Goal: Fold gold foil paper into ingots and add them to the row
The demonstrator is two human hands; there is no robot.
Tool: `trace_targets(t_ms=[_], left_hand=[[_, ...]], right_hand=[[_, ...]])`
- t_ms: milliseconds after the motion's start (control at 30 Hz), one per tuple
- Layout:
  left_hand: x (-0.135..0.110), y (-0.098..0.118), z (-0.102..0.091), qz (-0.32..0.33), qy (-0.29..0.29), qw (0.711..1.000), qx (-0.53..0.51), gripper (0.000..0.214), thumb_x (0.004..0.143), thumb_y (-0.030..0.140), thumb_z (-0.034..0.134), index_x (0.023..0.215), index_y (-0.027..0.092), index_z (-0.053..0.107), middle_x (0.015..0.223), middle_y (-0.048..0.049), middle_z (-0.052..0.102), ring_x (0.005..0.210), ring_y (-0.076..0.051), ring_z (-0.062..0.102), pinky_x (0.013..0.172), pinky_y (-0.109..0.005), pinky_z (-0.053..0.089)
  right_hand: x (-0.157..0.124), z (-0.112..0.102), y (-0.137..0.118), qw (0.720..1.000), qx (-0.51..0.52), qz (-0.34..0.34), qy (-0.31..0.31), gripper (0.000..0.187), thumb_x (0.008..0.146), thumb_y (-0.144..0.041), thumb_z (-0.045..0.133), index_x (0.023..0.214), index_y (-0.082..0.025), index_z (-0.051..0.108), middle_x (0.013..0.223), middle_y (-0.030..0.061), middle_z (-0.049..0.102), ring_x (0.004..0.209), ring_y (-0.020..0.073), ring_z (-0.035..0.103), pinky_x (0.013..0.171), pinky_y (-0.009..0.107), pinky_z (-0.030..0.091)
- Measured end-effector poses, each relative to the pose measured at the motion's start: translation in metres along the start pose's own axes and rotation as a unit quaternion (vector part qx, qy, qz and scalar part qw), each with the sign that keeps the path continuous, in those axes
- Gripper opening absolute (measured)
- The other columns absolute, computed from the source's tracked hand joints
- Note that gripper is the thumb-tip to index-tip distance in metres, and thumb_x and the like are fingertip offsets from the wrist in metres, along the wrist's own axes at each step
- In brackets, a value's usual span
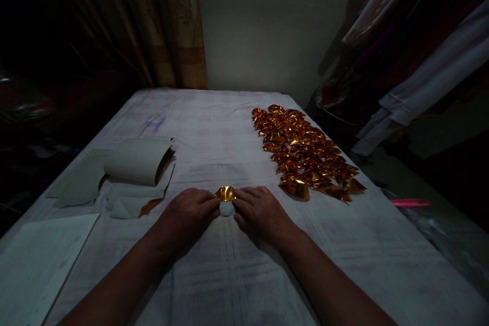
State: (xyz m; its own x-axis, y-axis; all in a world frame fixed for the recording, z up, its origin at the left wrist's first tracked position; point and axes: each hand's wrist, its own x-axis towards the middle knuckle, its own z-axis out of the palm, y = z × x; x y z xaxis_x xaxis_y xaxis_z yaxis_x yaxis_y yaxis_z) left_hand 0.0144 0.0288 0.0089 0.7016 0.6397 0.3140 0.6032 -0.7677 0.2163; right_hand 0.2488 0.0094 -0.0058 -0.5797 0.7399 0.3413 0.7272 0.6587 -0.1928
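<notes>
Though illegible, purple mark [155, 123] beyond gold foil [227, 193] in hands [194, 208] [260, 210]

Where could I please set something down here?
On the pale checked cloth between curled grey paper sheets and shiny gold folded pieces; also between those pieces and the right forearm. Crowded: where sheets and pieces lie.

Looking forward and down from the wearer's head, in a single view, catching left hand [193, 211] and right hand [262, 214] close in front. Running on along the pale cloth [206, 265], reaching the wall [263, 41] farther off. Sweeping wide too, from curtain [168, 25] on the left to hanging clothes [439, 76] on the right!
</notes>
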Motion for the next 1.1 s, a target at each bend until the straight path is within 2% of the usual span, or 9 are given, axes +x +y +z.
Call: trace_targets(t_ms=[200,367,533,767,967,1100], left_hand=[[-0.006,-0.001,-0.002,0.002,-0.005,1.0,-0.014,0.024,0.089,0.028,0.069,0.112,0.022,0.067,0.105,-0.0088,0.072,0.091,-0.023,0.067,0.082,-0.038,0.054],[-0.005,-0.002,0.008,0.005,0.046,0.999,0.012,0.015,0.095,0.02,0.057,0.104,0.021,0.069,0.098,-0.0071,0.073,0.083,-0.021,0.068,0.076,-0.036,0.054],[-0.003,-0.003,0.014,-0.027,0.071,0.997,-0.011,0.016,0.097,0.023,0.055,0.096,0.019,0.07,0.092,-0.0063,0.073,0.082,-0.02,0.067,0.075,-0.035,0.052],[-0.001,-0.002,0.009,-0.128,0.052,0.99,-0.042,0.018,0.097,0.029,0.054,0.087,0.02,0.067,0.087,-0.0042,0.068,0.084,-0.022,0.061,0.081,-0.039,0.046],[0.002,-0.002,0.012,-0.17,0.034,0.983,-0.053,0.021,0.095,0.034,0.054,0.084,0.02,0.066,0.085,-0.0038,0.066,0.086,-0.023,0.059,0.081,-0.04,0.043],[0.004,0.0,0.013,-0.187,0.051,0.979,-0.058,0.023,0.096,0.034,0.051,0.083,0.02,0.064,0.089,-0.0047,0.066,0.089,-0.024,0.058,0.083,-0.041,0.043]], right_hand=[[-0.002,0.006,0.002,0.998,-0.019,-0.023,0.055,0.021,0.09,-0.018,0.064,0.11,-0.02,0.068,0.118,0.0089,0.074,0.102,0.023,0.067,0.08,0.036,0.048],[-0.003,0.011,0.006,0.997,0.004,-0.016,0.078,0.023,0.096,-0.022,0.057,0.116,-0.021,0.068,0.117,0.008,0.074,0.103,0.0218,0.068,0.082,0.035,0.049],[-0.005,0.01,0.01,0.997,0.045,0.0,0.063,0.023,0.098,-0.026,0.055,0.116,-0.023,0.069,0.12,0.0067,0.073,0.103,0.0222,0.067,0.085,0.037,0.05],[-0.005,0.013,0.015,0.981,0.119,0.133,0.081,0.019,0.097,-0.025,0.055,0.094,-0.023,0.074,0.104,0.0075,0.074,0.098,0.0215,0.065,0.087,0.038,0.049],[-0.001,0.01,0.01,0.978,0.12,0.156,0.066,0.012,0.094,-0.03,0.063,0.095,-0.024,0.074,0.105,0.0061,0.073,0.1,0.0217,0.063,0.086,0.037,0.045],[0.004,0.012,0.002,0.969,0.111,0.207,0.075,0.008,0.09,-0.026,0.068,0.084,-0.023,0.072,0.098,0.0046,0.073,0.097,0.0227,0.062,0.083,0.037,0.043]])
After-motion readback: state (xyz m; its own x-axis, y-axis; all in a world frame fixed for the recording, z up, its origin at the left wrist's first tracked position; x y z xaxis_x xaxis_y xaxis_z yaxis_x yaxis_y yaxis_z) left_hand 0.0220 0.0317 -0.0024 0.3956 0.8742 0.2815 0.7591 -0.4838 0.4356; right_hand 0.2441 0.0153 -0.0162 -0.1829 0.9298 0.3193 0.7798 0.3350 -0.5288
